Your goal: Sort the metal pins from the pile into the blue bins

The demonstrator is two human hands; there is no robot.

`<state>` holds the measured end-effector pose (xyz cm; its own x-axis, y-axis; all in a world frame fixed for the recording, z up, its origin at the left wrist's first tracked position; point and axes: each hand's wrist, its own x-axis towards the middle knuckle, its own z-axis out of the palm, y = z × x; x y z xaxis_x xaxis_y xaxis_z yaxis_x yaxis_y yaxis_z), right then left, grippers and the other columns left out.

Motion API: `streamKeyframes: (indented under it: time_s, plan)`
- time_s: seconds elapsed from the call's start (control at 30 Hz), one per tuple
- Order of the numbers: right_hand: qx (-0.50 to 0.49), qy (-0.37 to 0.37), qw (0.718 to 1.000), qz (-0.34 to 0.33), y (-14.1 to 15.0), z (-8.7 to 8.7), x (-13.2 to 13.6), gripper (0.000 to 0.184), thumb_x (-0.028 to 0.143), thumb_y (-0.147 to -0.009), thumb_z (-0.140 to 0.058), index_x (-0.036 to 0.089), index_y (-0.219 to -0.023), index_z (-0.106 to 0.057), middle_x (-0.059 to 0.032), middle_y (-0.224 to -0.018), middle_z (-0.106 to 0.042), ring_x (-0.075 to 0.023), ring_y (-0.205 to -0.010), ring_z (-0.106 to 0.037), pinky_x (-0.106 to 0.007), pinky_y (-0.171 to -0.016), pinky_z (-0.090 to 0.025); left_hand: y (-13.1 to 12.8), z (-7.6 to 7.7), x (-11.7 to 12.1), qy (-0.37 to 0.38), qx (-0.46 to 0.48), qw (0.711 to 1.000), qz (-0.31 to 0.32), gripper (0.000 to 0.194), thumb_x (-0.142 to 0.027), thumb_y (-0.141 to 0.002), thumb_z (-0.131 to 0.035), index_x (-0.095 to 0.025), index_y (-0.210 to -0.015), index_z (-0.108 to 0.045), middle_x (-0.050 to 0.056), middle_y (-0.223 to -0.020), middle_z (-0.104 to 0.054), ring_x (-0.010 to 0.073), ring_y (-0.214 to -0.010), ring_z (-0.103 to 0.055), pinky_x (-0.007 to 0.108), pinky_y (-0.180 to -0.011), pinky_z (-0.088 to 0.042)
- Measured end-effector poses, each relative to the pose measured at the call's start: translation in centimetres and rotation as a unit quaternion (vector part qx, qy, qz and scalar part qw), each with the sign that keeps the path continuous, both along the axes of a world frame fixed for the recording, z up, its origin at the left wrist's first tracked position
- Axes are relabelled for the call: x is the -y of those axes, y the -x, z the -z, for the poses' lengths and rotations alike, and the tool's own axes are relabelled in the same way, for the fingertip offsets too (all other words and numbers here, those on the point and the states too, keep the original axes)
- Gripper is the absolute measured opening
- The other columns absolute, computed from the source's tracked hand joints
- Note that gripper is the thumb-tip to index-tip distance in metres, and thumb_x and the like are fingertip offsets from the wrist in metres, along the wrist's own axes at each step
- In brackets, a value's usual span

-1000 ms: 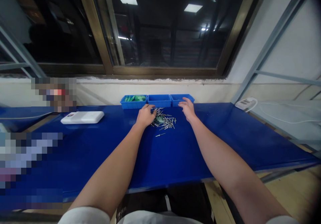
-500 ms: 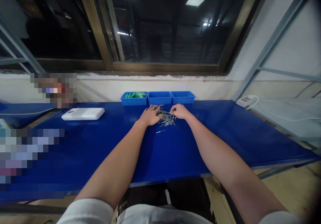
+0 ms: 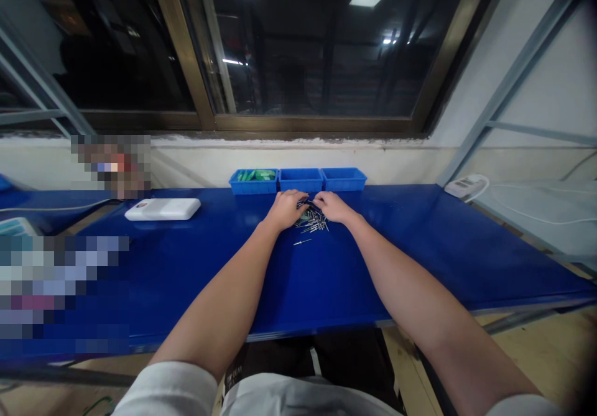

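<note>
A heap of small metal pins [image 3: 313,222] lies on the blue table [image 3: 326,273] in front of three blue bins. My left hand [image 3: 283,208] rests at the heap's left edge with its fingers curled in. My right hand [image 3: 332,206] sits at the heap's right edge, fingers also curled toward the left hand. The two hands nearly meet above the heap, and what they pinch between them is too small to make out. One pin [image 3: 302,242] lies apart, just nearer to me.
Three blue bins stand in a row at the table's far edge: the left bin [image 3: 253,181] holds green parts, then the middle bin [image 3: 300,179] and the right bin [image 3: 344,178]. A white flat device [image 3: 162,209] lies at left. A white power strip [image 3: 465,186] sits far right.
My right hand came back from the right bin to the heap and closed. My left hand curled its fingers and drew toward the right hand.
</note>
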<state>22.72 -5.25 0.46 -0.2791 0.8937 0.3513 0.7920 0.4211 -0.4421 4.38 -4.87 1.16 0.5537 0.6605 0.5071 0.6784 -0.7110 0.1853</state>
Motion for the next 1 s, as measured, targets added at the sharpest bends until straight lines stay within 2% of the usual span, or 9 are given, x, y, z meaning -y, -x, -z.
streamKeyframes:
  time_s: [0.23, 0.43, 0.53, 0.6, 0.67, 0.8, 1.0]
  plan:
    - [0.002, -0.012, 1.000, -0.004, 0.8, -0.5, 0.5, 0.028, 0.028, -0.089, -0.038, 0.016, -0.074, -0.059, -0.0065, -0.078, -0.063, -0.0158, -0.073, -0.054, -0.025, -0.065, -0.034, -0.1, -0.1, 0.1, 0.012, 0.022, 0.999, 0.045, 0.020, -0.027, -0.085, -0.049, -0.019, -0.093, -0.065, 0.004, -0.090, -0.067, 0.0171, -0.085, -0.061, 0.028, -0.080, -0.044]
    - [0.020, -0.021, 0.999, 0.018, 1.5, -0.9, 1.0, 0.030, 0.029, -0.091, -0.036, 0.015, -0.079, -0.060, -0.0087, -0.082, -0.066, -0.0164, -0.078, -0.057, -0.025, -0.069, -0.035, -0.2, -0.1, 0.1, -0.013, 0.004, 1.000, 0.020, 0.024, -0.027, -0.088, -0.043, -0.018, -0.087, -0.065, 0.005, -0.084, -0.067, 0.0165, -0.081, -0.061, 0.027, -0.077, -0.043]
    - [0.008, -0.028, 0.999, 0.035, 1.6, -0.9, 1.1, 0.035, 0.033, -0.091, -0.034, 0.015, -0.076, -0.061, -0.0090, -0.077, -0.066, -0.0168, -0.074, -0.059, -0.026, -0.069, -0.036, -0.3, -0.1, 0.1, -0.012, -0.006, 1.000, 0.021, 0.027, -0.027, -0.089, -0.040, -0.017, -0.084, -0.064, 0.005, -0.085, -0.067, 0.0161, -0.080, -0.061, 0.026, -0.076, -0.043]
    - [-0.034, -0.034, 0.998, 0.037, 1.6, -0.8, 1.0, 0.036, 0.035, -0.090, -0.037, 0.015, -0.071, -0.060, -0.0079, -0.072, -0.065, -0.0164, -0.070, -0.059, -0.027, -0.069, -0.038, -0.4, -0.1, 0.1, -0.010, -0.010, 1.000, 0.015, 0.029, -0.027, -0.090, -0.038, -0.017, -0.081, -0.063, 0.005, -0.083, -0.067, 0.0160, -0.078, -0.061, 0.026, -0.073, -0.043]
    - [-0.119, -0.023, 0.992, 0.021, 1.6, -0.6, 0.9, 0.030, 0.034, -0.086, -0.044, 0.015, -0.071, -0.061, -0.0061, -0.069, -0.065, -0.0153, -0.067, -0.059, -0.027, -0.068, -0.040, -0.3, -0.1, 0.1, -0.008, -0.011, 1.000, 0.004, 0.029, -0.028, -0.090, -0.037, -0.016, -0.079, -0.062, 0.006, -0.081, -0.066, 0.0161, -0.075, -0.060, 0.026, -0.070, -0.042]
    - [-0.303, 0.022, 0.952, -0.041, 1.6, -0.3, 0.5, 0.016, 0.029, -0.072, -0.059, 0.014, -0.076, -0.063, -0.0047, -0.074, -0.067, -0.0146, -0.070, -0.061, -0.027, -0.070, -0.045, -0.2, 0.0, -0.1, 0.000, 0.008, 1.000, -0.006, 0.026, -0.027, -0.089, -0.039, -0.017, -0.079, -0.061, 0.005, -0.081, -0.066, 0.0160, -0.075, -0.060, 0.025, -0.069, -0.043]
    - [-0.389, 0.049, 0.919, -0.040, 1.2, 0.1, 0.1, 0.021, 0.033, -0.065, -0.063, 0.015, -0.075, -0.065, -0.0030, -0.070, -0.066, -0.0146, -0.065, -0.058, -0.029, -0.067, -0.046, -0.1, 0.2, -0.2, 0.032, 0.058, 0.998, -0.003, 0.024, -0.034, -0.085, -0.048, -0.018, -0.096, -0.062, 0.005, -0.091, -0.067, 0.0165, -0.082, -0.062, 0.026, -0.074, -0.046]
